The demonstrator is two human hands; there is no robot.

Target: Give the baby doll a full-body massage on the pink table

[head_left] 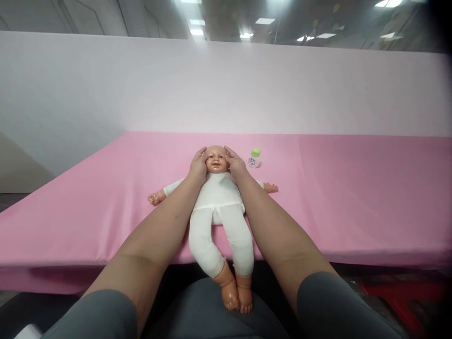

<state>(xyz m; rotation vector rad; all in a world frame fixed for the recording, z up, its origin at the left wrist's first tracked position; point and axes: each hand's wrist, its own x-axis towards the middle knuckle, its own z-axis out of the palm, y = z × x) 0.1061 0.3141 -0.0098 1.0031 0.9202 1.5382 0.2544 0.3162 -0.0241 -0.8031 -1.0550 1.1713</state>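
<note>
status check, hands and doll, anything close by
Left hand and right hand open, cupping doll head. Doll on back on pink table. Small bottle just beyond right hand, apart.

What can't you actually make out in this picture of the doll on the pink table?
Head view, all of it:
- The sides of the doll's head: covered by the left hand and right hand.
- The print on the small bottle: too small to read.
- The doll's upper arms: hidden under the person's forearms.
- The red thing on the floor, lower right: cut off by the table edge and the dark corner.
</note>
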